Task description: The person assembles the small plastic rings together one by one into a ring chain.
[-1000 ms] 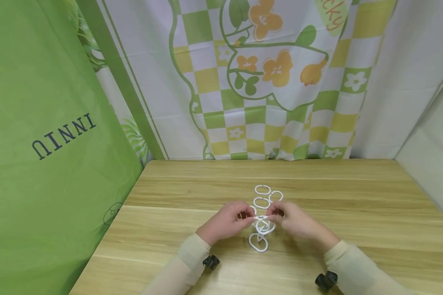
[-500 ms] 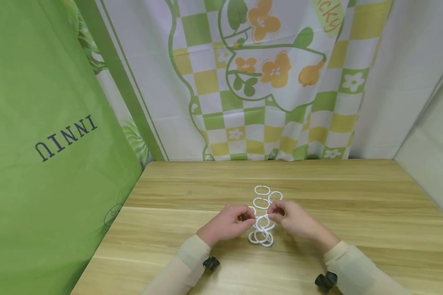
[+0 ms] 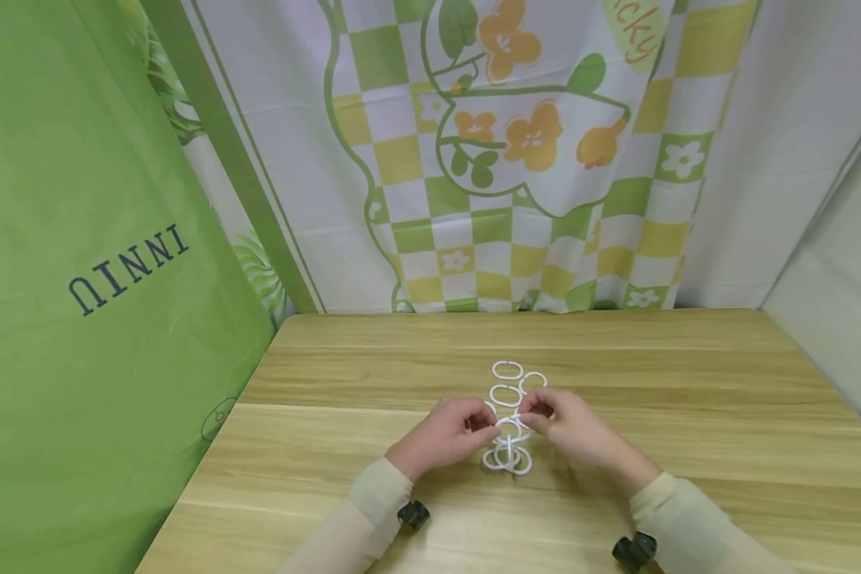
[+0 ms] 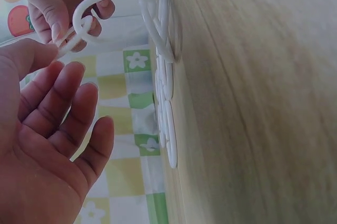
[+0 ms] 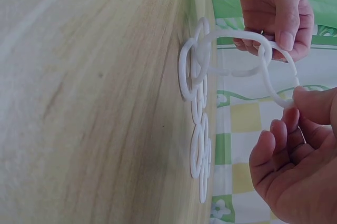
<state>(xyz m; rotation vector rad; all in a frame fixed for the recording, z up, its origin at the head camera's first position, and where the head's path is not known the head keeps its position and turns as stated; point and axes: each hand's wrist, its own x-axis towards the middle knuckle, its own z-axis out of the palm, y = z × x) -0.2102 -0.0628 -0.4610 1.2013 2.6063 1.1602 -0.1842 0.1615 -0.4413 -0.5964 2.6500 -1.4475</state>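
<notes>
My left hand [image 3: 445, 434] and right hand [image 3: 567, 432] face each other above the table, pinching opposite sides of one white oval curtain ring [image 5: 267, 79] between thumb and forefinger. A second white ring [image 5: 237, 32] is looped through it and hangs down toward the table. Linked to its lower end are more white rings [image 3: 518, 462], which lie on the wood just below the hands. The held ring shows a small gap in its outline close to the right fingertips. In the left wrist view, the other left fingers [image 4: 79, 108] are loosely bent.
Beyond the hands, several white rings [image 3: 506, 395] lie flat on the wooden table [image 3: 330, 470]. A checked, flowered curtain [image 3: 466, 231] hangs behind the table's far edge. Green fabric [image 3: 115, 383] hangs along the left side.
The dangling rings have swung and settled, and the lowest ones now lie gathered closer under the hands. Both hands keep nearly the same place and still pinch the ring.
</notes>
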